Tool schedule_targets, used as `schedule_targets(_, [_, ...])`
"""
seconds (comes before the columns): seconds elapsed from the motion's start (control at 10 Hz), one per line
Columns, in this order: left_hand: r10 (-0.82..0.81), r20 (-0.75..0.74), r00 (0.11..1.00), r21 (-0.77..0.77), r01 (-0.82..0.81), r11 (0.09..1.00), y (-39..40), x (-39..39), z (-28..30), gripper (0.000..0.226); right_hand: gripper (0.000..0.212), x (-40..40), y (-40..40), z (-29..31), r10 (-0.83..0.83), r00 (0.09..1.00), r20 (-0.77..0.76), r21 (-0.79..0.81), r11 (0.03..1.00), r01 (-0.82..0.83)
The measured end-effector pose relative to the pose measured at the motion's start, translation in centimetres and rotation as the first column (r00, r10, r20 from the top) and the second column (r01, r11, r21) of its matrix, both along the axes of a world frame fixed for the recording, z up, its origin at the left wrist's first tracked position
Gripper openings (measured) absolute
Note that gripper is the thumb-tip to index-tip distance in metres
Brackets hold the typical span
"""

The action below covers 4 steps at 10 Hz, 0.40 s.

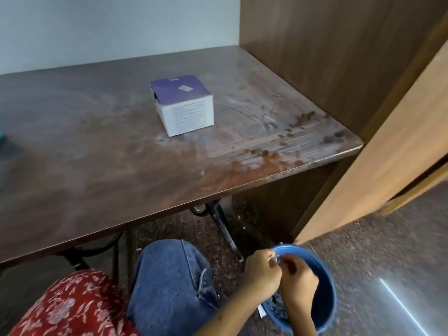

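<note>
A box (184,105) sits mid-tabletop (72,166). Below the smeared right front corner, the left hand (263,269) and right hand (299,277) meet over a bucket (326,304) on the floor, both curled, pinching a small pale bit (278,259) too blurred to name. It looks like preparation for wiping; the next move needs that bit freed at the rim.

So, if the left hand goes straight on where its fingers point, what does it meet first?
Probably the right hand, whose fingers meet the left hand over the bucket. Beyond lies the bucket's far rim, though depth is unclear.
</note>
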<state>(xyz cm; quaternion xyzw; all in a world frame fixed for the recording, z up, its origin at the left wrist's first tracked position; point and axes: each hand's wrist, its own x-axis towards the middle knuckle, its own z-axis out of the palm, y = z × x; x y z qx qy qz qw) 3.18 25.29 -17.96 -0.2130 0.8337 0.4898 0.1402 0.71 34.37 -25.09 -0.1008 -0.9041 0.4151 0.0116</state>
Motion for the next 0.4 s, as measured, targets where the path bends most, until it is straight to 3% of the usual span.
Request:
schedule_targets(0.1, [-0.011, 0.104, 0.995, -0.003, 0.012, 1.000, 0.7, -1.0, -1.8, 0.026, 0.020, -1.0, 1.6, -3.2, 0.020, 0.990, 0.137, 0.106, 0.994, -0.035])
schedule_targets(0.4, [-0.029, 0.258, 0.966, 0.018, 0.025, 1.000, 1.3, -2.3, -3.3, 0.036, 0.029, -2.3, 3.7, -6.4, -0.058, 0.950, 0.307, 0.172, 0.985, 0.005])
